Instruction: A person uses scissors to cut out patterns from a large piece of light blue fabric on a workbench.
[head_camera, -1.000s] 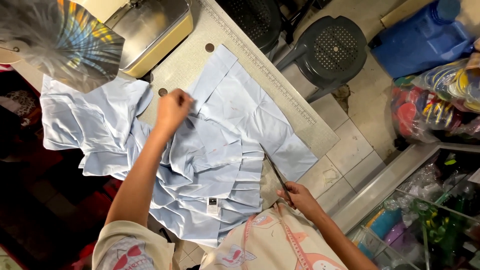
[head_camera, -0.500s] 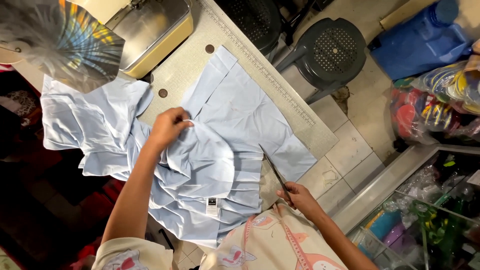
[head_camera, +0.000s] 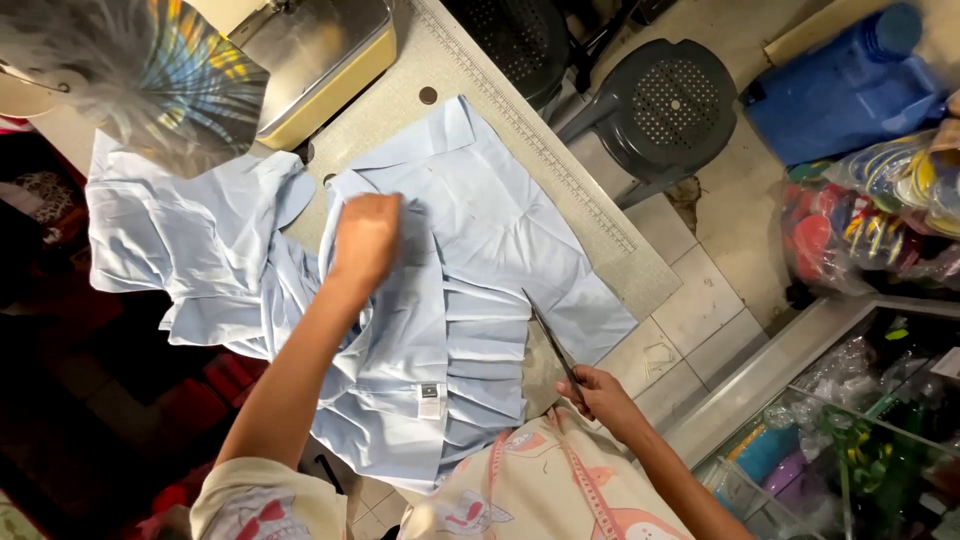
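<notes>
A pale blue pleated garment (head_camera: 470, 300) lies spread over a grey work table (head_camera: 590, 215), with more of the same cloth hanging off the left side. My left hand (head_camera: 365, 240) rests closed on the cloth near its upper middle, gripping a fold. My right hand (head_camera: 605, 400) sits at the table's near edge, beside the garment's right hem, holding a pair of scissors (head_camera: 550, 345) whose blades point up toward the cloth. A small label (head_camera: 430, 398) shows on the waistband near me.
A sewing machine (head_camera: 310, 55) with a yellow base stands at the table's far end. A spinning fan (head_camera: 150, 80) blurs the upper left. A dark plastic stool (head_camera: 660, 110), a blue container (head_camera: 850, 90) and bags of coloured goods (head_camera: 880, 215) are on the right.
My left hand moved along the cloth from an open reach to a closed grip, and the garment now lies flatter and more spread. My right hand with the scissors stayed put.
</notes>
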